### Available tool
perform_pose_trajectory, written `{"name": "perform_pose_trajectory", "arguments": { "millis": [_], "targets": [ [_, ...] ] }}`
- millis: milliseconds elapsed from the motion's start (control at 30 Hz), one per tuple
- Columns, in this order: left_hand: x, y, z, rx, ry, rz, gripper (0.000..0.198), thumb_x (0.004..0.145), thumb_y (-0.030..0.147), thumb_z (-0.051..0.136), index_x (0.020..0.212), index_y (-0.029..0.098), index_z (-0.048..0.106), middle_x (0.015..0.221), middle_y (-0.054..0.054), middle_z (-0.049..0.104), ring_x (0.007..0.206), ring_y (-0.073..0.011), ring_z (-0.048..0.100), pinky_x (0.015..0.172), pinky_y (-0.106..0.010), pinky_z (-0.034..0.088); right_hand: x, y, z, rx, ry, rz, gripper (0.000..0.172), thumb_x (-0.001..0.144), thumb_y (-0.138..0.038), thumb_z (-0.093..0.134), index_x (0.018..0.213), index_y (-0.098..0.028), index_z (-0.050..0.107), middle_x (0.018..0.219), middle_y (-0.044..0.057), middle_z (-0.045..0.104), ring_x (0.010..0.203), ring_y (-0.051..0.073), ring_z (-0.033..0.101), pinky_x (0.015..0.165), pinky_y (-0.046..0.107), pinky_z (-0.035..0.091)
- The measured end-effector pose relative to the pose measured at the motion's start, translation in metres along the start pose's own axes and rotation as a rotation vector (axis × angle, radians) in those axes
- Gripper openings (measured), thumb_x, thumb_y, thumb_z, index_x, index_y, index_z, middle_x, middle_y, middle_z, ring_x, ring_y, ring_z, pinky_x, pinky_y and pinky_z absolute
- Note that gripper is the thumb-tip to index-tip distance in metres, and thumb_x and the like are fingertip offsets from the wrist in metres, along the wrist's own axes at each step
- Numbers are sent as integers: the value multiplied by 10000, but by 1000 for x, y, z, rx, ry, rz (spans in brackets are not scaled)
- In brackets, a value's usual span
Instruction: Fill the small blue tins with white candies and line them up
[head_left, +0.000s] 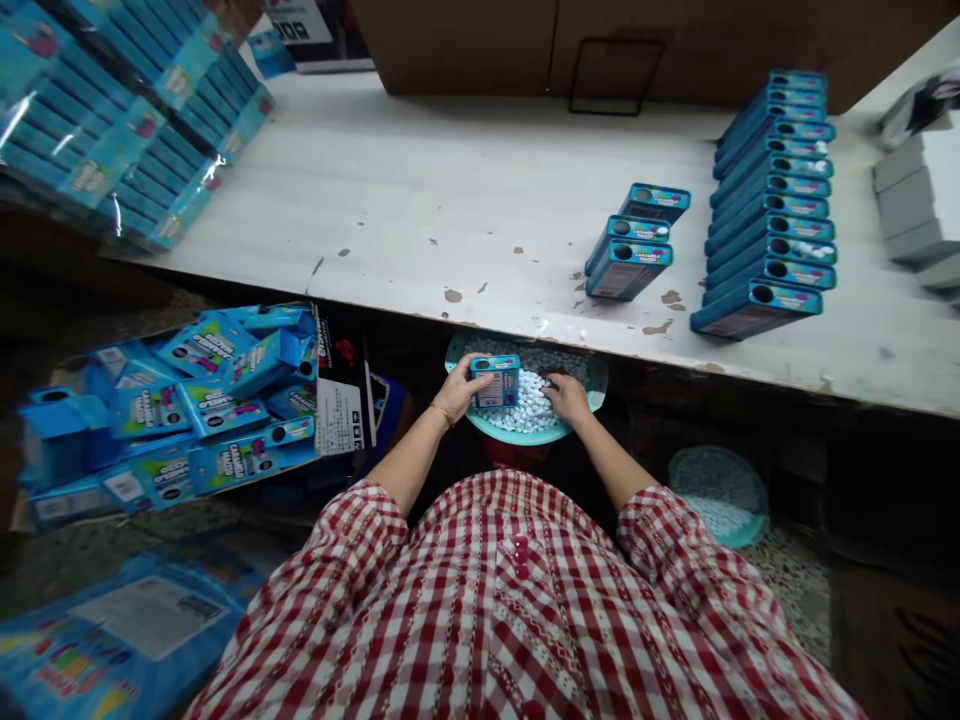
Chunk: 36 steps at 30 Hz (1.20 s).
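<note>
My left hand (457,389) is closed around a small blue candy box (497,384), held upright over the near left part of a turquoise basin (517,437). White candies (530,405) fill the basin. At its right side, my right hand (568,398) reaches into the candies with the fingertips dug in, so what they hold, if anything, is hidden. On the white table ahead stand three blue boxes (630,268), and to their right runs a long row of several more blue boxes (765,300), some with white candies showing at the top.
To my left, a carton (346,400) holds a heap of blue boxes (217,385). Plastic-wrapped box packs (142,130) are stacked on the table's left. A blue bag (127,630) lies lower left. Another turquoise basin (718,495) sits low on the right. The table edge (525,335) crosses ahead.
</note>
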<state>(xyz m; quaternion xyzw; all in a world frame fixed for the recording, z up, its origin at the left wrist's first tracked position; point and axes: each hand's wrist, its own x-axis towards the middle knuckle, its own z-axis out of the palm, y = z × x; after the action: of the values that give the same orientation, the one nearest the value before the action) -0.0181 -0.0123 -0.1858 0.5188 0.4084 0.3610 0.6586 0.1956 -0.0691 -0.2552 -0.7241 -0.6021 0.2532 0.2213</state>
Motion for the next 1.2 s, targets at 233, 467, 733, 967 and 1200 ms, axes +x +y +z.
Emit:
{"name": "perform_pose_trajectory", "arguments": {
  "millis": [233,467,733,967,1200],
  "targets": [
    [-16,27,-35,521,133,256,446,628,327,698,1011,156,545,903,-22,602,848,-169,566,829,-309,440,-17,8,-43,296,141,-222,296,739,-204,573,1022,-181,655,868,44,581,810,165,561,773,285,447],
    [-9,37,-2,760,63,376,396,653,262,670,1016,145,563,965,-49,610,901,-195,568,859,-315,428,-28,-37,-117,79,42,-422,318,802,-226,524,1099,-175,626,916,57,581,861,167,556,779,277,427],
    [-4,35,19,896,-32,446,365,657,182,664,1010,157,572,1022,-78,612,977,-228,560,886,-333,422,-41,-110,-164,-644,-129,-420,291,838,-225,469,1079,-198,631,972,90,603,836,201,575,639,273,366],
    [-5,36,22,867,-27,443,347,666,217,667,995,160,573,1003,-72,614,955,-216,561,882,-328,422,-48,-152,-173,-816,-122,-493,280,829,-110,396,945,-126,651,907,129,602,813,191,569,624,273,336],
    [-5,25,-21,527,111,298,435,629,313,692,1013,164,550,908,-23,598,854,-173,567,831,-317,448,-64,-43,-158,-678,-42,-214,294,851,-242,463,1114,-214,594,1018,79,595,839,186,581,632,265,368]
  ]
}}
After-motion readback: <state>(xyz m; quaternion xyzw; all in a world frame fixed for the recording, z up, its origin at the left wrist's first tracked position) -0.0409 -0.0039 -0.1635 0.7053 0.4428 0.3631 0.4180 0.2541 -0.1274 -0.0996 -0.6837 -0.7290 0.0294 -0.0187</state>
